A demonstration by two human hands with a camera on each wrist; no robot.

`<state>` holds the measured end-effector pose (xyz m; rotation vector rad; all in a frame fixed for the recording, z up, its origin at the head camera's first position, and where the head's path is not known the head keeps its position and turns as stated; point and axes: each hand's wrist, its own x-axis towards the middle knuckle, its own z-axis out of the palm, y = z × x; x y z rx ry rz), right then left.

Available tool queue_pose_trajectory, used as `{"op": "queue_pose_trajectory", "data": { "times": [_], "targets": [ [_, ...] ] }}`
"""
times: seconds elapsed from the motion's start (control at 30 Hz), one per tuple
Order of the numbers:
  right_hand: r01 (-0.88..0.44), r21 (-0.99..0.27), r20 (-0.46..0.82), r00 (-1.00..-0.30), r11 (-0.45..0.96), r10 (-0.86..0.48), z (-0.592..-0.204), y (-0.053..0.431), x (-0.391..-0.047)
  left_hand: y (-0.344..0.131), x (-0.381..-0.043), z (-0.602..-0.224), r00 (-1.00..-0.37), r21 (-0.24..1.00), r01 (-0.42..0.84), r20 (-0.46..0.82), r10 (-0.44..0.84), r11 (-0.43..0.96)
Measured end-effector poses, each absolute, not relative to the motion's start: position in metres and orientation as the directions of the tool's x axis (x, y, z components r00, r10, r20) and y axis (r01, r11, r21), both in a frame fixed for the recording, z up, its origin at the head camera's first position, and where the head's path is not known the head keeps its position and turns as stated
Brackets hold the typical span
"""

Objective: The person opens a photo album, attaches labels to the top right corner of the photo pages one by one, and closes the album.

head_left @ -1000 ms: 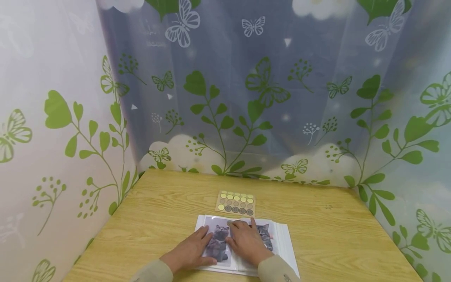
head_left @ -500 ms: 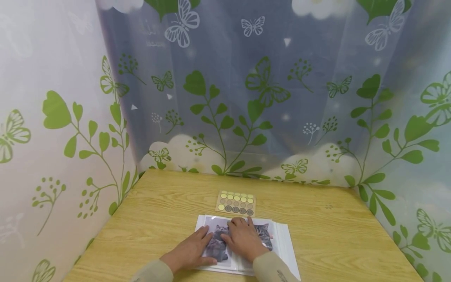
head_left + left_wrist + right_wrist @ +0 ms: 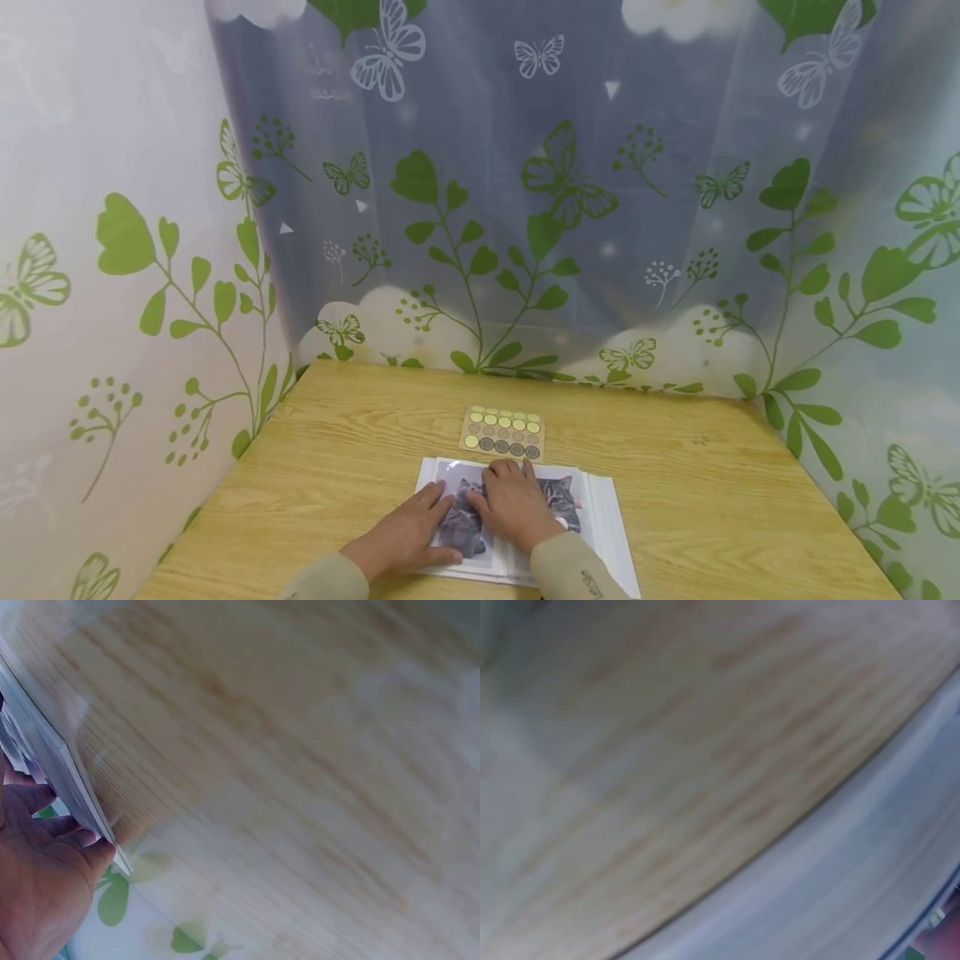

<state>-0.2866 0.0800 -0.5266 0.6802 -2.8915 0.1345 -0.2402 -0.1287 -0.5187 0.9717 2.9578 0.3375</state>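
Observation:
A white photo album [image 3: 609, 521] lies spread on the table, with cat pictures under its glossy pages. My left hand [image 3: 401, 529] rests on the left page, fingers extended over the kitten picture [image 3: 467, 533] and thumb by the near edge. In the left wrist view that hand [image 3: 45, 862] touches the album's edge [image 3: 82, 791]. My right hand [image 3: 517, 504] presses near the top middle of the spread, fingers together and pointing away. It partly covers the striped cat picture [image 3: 562, 496]; what is under its fingertips is hidden.
Just beyond the album lies a brown card [image 3: 462, 444] bearing rows of round yellow, brown and dark stickers or discs. The wooden table [image 3: 720, 500] ends at a printed curtain [image 3: 487, 208] behind and at both sides.
My right hand has shifted slightly left and away from me along the page. A round greyish spot seen by its fingertips a second ago is now covered. The left hand stays put.

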Motion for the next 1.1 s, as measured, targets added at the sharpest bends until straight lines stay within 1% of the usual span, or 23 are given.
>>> {"op": "queue_pose_trajectory", "data": {
  "times": [1.1],
  "targets": [
    [-0.448,-0.030,0.158,-0.885,0.893,-0.439,-0.5244,0.0758,-0.2856,-0.1291,-0.2419,-0.5214,-0.806,0.204,0.588,0.065,0.589,0.782]
  ]
}}
